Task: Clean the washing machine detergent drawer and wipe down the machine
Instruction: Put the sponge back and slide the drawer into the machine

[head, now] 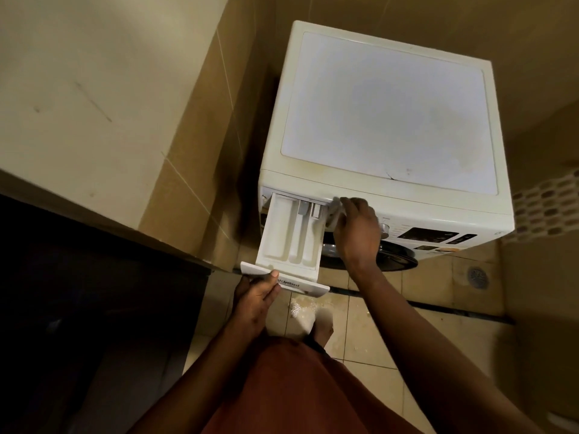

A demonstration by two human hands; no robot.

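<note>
**Fig. 1. Detergent drawer drawn out of a front-loading washer, viewed from above**

The washing machine (pixel 388 104) stands on a tiled floor (pixel 438 289), its white top facing the camera. The detergent drawer (pixel 282 233) projects from the left end of the machine's front, pulled far out and angled down toward the viewer. Three white compartments show: a wide one on the side farther from the machine's dial (pixel 384 230) and two narrow ones beside it. Grey inserts (pixel 303 209) sit at the end next to the machine.

The left hand (pixel 255 296) grips the drawer's front panel (pixel 308 288) at its outer corner, thumb laid over the top edge and fingers curled beneath.

The right hand (pixel 357 230) is at the machine's front, just beside the drawer slot. Its fingers are curled round a pale grey item (pixel 336 211). Blur prevents telling whether this is a cloth or some other thing.

Past the right hand along the machine's front lie the dial and a dark display (pixel 429 234). The dark round door (pixel 401 260) sits below them. On the floor in front of the machine is a wet, foamy patch (pixel 300 308) with a foot (pixel 322 328) beside it. A floor drain (pixel 477 277) lies off the machine's display-side front corner.
</note>
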